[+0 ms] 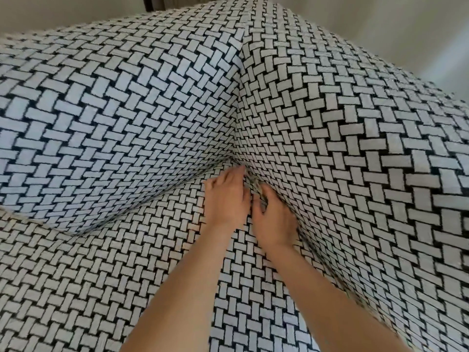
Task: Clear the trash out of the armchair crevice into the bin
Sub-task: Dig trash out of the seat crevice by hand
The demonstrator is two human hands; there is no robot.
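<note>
A pale wall (380,26) stands behind the armchair (236,34), which is covered all over in a black-and-white basket-weave fabric. Its backrest (114,118), right armrest (355,161) and seat cushion (88,288) meet in a deep corner crevice (238,161). Both bare hands are there, side by side and nearly touching. The left hand (225,199) lies palm-down on the cushion with its fingertips pushed into the gap. The right hand (274,222) is beside it against the armrest, fingers curled toward the same spot. Between them sits a small greyish scrap (255,187) (too blurred to identify) at the crevice mouth. Whether either hand actually grips it cannot be told.
</note>
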